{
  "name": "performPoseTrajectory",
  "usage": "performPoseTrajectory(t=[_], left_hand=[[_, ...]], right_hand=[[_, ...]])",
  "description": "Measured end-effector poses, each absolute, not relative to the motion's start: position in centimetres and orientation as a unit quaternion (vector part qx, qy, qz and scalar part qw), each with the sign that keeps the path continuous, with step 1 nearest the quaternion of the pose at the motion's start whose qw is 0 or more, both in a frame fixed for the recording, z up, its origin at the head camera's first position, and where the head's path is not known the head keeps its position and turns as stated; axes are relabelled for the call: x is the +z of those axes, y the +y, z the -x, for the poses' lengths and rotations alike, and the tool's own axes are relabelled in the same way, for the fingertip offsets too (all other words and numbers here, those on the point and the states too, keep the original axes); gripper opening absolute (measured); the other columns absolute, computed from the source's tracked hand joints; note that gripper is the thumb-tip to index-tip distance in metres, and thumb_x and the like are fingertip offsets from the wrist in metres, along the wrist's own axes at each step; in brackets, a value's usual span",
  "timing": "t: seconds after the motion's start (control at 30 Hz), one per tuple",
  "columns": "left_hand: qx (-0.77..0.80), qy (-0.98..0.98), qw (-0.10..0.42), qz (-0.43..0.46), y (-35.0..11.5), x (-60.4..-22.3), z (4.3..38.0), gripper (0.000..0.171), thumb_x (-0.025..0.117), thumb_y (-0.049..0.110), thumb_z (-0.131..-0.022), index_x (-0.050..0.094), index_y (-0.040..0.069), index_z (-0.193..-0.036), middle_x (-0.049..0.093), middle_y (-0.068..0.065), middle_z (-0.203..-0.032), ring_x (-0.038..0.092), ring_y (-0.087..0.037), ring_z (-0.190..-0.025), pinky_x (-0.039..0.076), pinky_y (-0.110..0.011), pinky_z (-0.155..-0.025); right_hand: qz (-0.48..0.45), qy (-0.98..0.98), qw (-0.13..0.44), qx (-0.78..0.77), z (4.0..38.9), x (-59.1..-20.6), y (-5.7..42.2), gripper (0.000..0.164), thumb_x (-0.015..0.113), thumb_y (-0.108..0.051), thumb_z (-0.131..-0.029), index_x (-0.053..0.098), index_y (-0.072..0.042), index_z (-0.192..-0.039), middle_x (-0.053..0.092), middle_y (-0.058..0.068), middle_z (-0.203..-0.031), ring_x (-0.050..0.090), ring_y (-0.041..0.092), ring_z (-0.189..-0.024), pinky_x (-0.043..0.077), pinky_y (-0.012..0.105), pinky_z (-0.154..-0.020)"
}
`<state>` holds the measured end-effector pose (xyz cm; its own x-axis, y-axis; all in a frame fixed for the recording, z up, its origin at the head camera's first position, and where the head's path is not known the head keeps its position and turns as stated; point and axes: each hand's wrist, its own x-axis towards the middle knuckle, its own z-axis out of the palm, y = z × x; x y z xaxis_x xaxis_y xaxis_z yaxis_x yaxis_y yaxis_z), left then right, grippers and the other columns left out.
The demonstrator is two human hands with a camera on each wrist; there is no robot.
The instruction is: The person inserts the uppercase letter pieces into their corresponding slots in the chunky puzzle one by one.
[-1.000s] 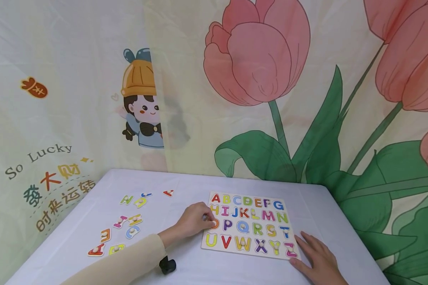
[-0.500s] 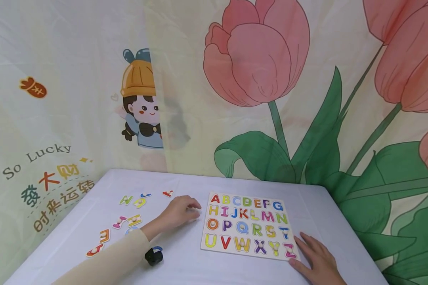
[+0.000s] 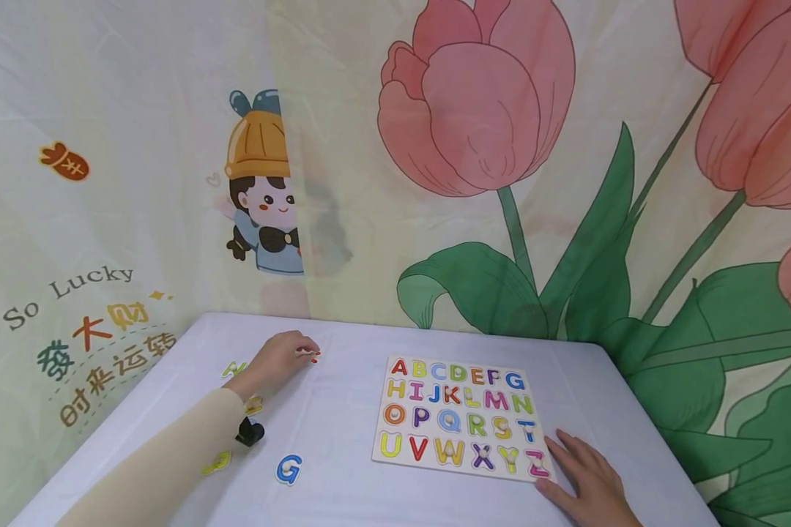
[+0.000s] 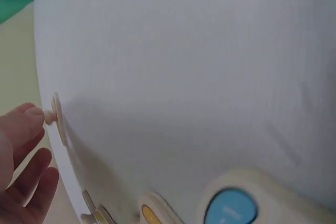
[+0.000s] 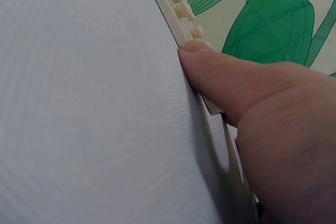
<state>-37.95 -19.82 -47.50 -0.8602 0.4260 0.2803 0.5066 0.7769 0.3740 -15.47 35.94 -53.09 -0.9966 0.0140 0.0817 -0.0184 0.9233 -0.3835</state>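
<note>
My left hand (image 3: 277,361) is over the back left of the table, pinching the small knob of a red letter piece (image 3: 315,356) between thumb and fingertips. In the left wrist view that letter piece (image 4: 59,120) stands edge-on beside the fingertips, its printed face hidden. A white alphabet puzzle board (image 3: 461,474) lies to the right, with colourful letters from A to Z and knobs on several of them. My right hand (image 3: 589,479) rests at the board's lower right corner, fingers spread. In the right wrist view the thumb (image 5: 220,74) touches the board's edge (image 5: 170,22).
A blue G piece (image 3: 288,469) lies on the white cloth between the left forearm and the board. Partly behind the left arm are a green N piece (image 3: 232,368) and a yellow piece (image 3: 219,462). A printed tulip curtain (image 3: 481,117) hangs behind the table.
My left hand has gone from the O on the board back to the far left and now pinches the red letter piece. The blue G piece has come into view. The right hand stays put.
</note>
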Motion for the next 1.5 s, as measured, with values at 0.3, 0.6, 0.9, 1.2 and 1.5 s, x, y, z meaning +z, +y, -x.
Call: performPoseTrajectory(t=[0.3, 0.6, 0.9, 1.2, 1.5], left_hand=[[-0.223, -0.940, 0.068, 0.249, -20.3, -48.0, 39.2, 0.016, 0.078, 0.004, -0.095, 0.082, 0.010, -0.109, 0.073, -0.003, -0.096, 0.067, -0.024, -0.094, 0.054, -0.049, -0.092], [-0.207, -0.948, 0.079, 0.229, -20.4, -48.7, 39.9, 0.012, 0.080, 0.012, -0.095, 0.083, 0.014, -0.106, 0.072, 0.005, -0.093, 0.064, -0.018, -0.091, 0.055, -0.048, -0.092], [-0.206, -0.955, 0.093, 0.192, -19.8, -48.5, 39.0, 0.006, 0.080, 0.017, -0.096, 0.082, 0.015, -0.102, 0.073, 0.002, -0.096, 0.065, -0.024, -0.095, 0.053, -0.052, -0.093], [-0.205, -0.962, 0.082, 0.162, -19.7, -48.7, 38.1, 0.005, 0.082, 0.022, -0.094, 0.081, 0.017, -0.097, 0.072, 0.006, -0.089, 0.065, -0.021, -0.091, 0.055, -0.050, -0.087], [-0.248, -0.949, 0.045, 0.190, -20.4, -48.5, 38.6, 0.014, 0.080, 0.014, -0.096, 0.082, 0.017, -0.109, 0.073, 0.005, -0.099, 0.065, -0.023, -0.100, 0.052, -0.052, -0.098]], right_hand=[[0.003, -0.979, 0.032, 0.200, 15.4, -53.2, 35.9, 0.093, 0.071, -0.071, -0.089, 0.053, -0.009, -0.156, 0.041, 0.020, -0.163, 0.032, 0.051, -0.145, 0.027, 0.087, -0.105], [0.003, -0.980, 0.035, 0.198, 15.4, -52.9, 35.9, 0.091, 0.072, -0.069, -0.089, 0.053, -0.009, -0.156, 0.041, 0.020, -0.163, 0.032, 0.050, -0.144, 0.027, 0.086, -0.106], [0.001, -0.979, 0.042, 0.197, 15.5, -53.1, 36.0, 0.092, 0.073, -0.069, -0.089, 0.055, -0.007, -0.155, 0.043, 0.022, -0.162, 0.034, 0.050, -0.144, 0.028, 0.086, -0.105], [-0.002, -0.980, 0.047, 0.196, 15.5, -53.2, 36.0, 0.091, 0.073, -0.068, -0.089, 0.056, -0.007, -0.153, 0.044, 0.022, -0.160, 0.035, 0.051, -0.143, 0.028, 0.086, -0.105], [0.001, -0.980, 0.038, 0.196, 15.5, -53.2, 36.0, 0.091, 0.072, -0.069, -0.089, 0.055, -0.007, -0.154, 0.043, 0.023, -0.161, 0.034, 0.051, -0.143, 0.028, 0.086, -0.104]])
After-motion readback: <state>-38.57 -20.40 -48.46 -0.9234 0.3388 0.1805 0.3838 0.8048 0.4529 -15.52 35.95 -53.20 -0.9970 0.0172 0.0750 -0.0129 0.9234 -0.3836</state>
